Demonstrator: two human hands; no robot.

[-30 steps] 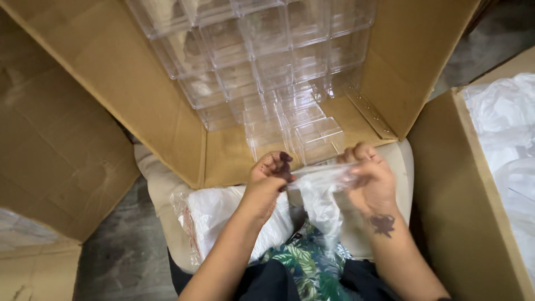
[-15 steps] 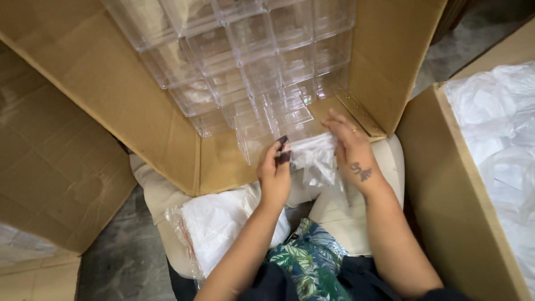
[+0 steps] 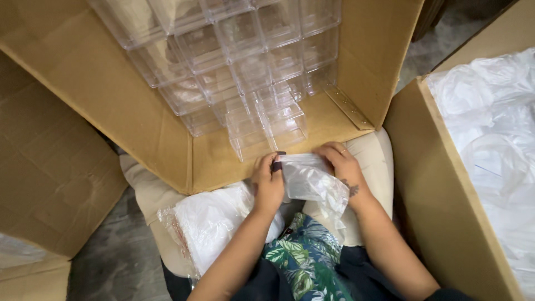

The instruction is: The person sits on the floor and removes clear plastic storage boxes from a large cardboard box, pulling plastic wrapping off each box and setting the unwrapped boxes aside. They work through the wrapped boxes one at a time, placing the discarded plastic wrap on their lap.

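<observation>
Looking down from the head camera, the only view, both hands meet just below the middle of the frame over a small clear plastic bag (image 3: pixel 310 179). The left hand (image 3: pixel 268 184) has its fingers curled shut, pinching the bag's upper left corner between thumb and fingertips. The right hand (image 3: pixel 341 164) lies at the bag's 2 o'clock side, fingers bent and closed over its top right edge, a ring on one finger. The bag hangs stretched between them, its lower end drooping toward the person's lap.

At 12 o'clock from the hands stands a large open cardboard box (image 3: pixel 117 106) lying on its side, its flap reaching almost to the fingers. Inside it, stacked clear plastic boxes (image 3: pixel 245 61) fill the back in rows, with two loose ones nearest the hands.

At 8 o'clock a packet of white goods in clear wrap (image 3: pixel 209 220) rests on a beige cushion (image 3: pixel 147 192), touching the left forearm. At 3 o'clock a second cardboard box (image 3: pixel 423 184) holds crumpled white and clear plastic bags (image 3: pixel 490 122). At 9 o'clock lies flattened cardboard (image 3: pixel 50 173) on the grey floor (image 3: pixel 111 256).
</observation>
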